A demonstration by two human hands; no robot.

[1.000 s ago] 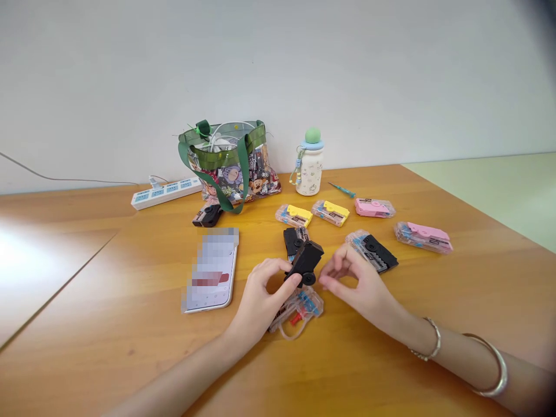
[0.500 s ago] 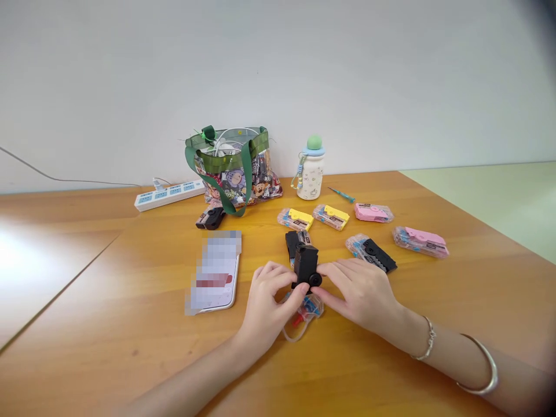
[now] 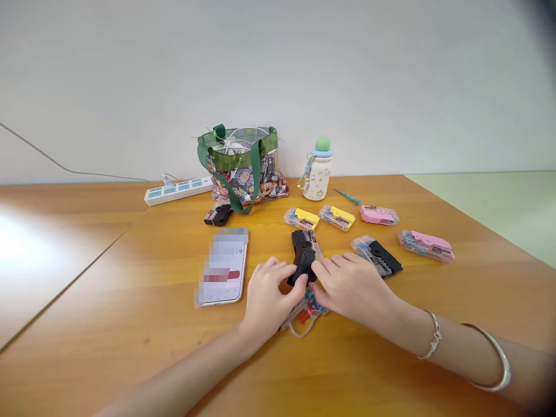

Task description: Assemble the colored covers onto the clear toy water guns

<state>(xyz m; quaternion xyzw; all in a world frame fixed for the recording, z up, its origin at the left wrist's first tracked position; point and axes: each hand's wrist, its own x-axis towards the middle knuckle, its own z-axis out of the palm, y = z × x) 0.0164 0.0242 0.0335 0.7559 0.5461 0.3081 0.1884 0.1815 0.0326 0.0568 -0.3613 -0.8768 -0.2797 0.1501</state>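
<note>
Two yellow-and-clear gadgets (image 3: 337, 218) lie beyond the held black part (image 3: 306, 263).

Looked like an office or meeting room, home not ruled out: large wood-grain table (image 3: 143, 324) stood up against a plain pale wall (image 3: 269, 81), and a power strip (image 3: 178, 191) with a plug in it, phone (image 3: 223, 269), tote bag (image 3: 241, 176) and drinks bottle (image 3: 318, 175) sat on top
</note>
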